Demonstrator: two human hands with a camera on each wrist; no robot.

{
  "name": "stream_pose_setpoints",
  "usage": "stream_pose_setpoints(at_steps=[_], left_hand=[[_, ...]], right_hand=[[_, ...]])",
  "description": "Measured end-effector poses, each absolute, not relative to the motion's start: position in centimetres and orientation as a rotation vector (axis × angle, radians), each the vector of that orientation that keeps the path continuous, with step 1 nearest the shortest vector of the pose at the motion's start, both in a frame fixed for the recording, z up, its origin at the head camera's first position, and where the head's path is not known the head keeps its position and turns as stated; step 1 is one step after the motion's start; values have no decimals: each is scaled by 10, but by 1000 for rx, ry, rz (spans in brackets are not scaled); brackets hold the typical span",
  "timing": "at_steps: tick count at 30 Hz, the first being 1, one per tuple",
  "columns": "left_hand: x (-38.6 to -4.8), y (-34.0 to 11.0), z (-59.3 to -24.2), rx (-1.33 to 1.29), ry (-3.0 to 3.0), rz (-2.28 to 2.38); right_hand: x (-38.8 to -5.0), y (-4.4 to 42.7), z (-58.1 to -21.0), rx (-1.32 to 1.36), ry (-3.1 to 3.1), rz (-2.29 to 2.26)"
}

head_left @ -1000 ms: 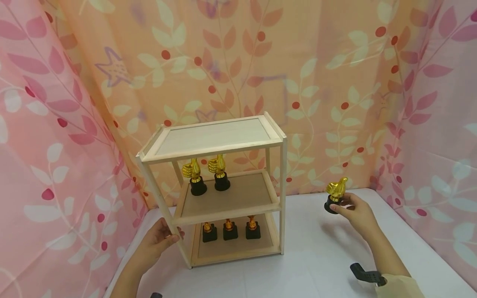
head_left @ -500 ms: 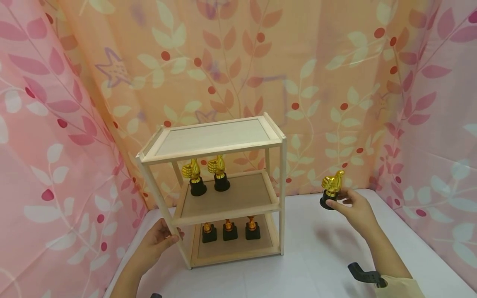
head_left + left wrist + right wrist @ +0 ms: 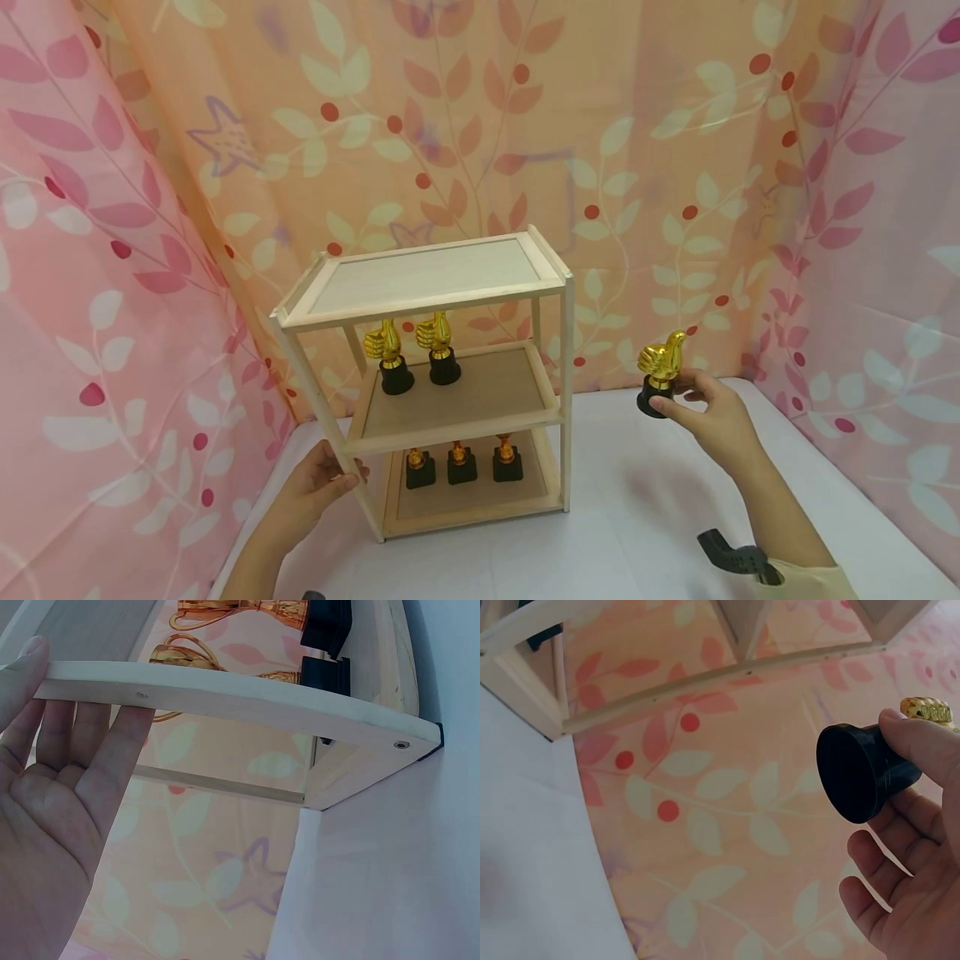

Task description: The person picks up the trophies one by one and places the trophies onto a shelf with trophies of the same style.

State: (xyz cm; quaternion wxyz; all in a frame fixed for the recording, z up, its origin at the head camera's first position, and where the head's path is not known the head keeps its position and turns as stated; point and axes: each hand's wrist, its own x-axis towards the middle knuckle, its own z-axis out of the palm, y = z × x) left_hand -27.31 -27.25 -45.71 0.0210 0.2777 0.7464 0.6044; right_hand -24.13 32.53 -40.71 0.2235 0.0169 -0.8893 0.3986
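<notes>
My right hand (image 3: 716,421) pinches the black base of a gold thumbs-up trophy (image 3: 662,367), held upright in the air to the right of the wooden shelf (image 3: 442,442). In the right wrist view the hollow underside of the trophy's base (image 3: 851,772) faces the camera. With thumb and fingers my left hand (image 3: 303,492) grips the shelf's front left post (image 3: 225,690). Two more gold thumbs-up trophies, a left one (image 3: 395,375) and a right one (image 3: 444,365), stand on the middle tier, their tops partly hidden by the top tier.
On the bottom tier stands a row of three small cup trophies (image 3: 462,467) with square black bases, tops partly hidden. A white tabletop (image 3: 600,483) lies underneath. Floral curtains (image 3: 637,125) enclose the back and both sides.
My right hand has raised the trophy and brought it slightly left, towards the shelf, turning it more upright. My left hand keeps its grip on the post.
</notes>
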Motion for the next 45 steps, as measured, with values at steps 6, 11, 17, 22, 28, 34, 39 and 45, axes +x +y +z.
stream_pose_setpoints(at_steps=[6,11,17,22,28,34,39,45], left_hand=[[-273,-272,-457,851,2312,1876],[-272,-272,-457,890,2304,1886],[-272,-273,-458,888,2294,1889],[-273,-273,-458,888,2291,1889],[-274,-273,-458,886,2291,1886],[-274,-273,-458,871,2299,1890],[-271,-271,-459,862,2298,1895],[-273,-271,-459,911,2309,1893]], right_hand=[[-232,317,-396,60,-2451,1077],[-226,309,-388,77,-2434,1055],[-217,300,-380,89,-2426,1041],[-209,294,-373,88,-2437,1049],[-199,287,-365,81,-2452,1060],[-192,279,-361,104,-2437,1084],[-186,272,-358,124,-2427,1083],[-178,258,-355,212,-2373,1182]])
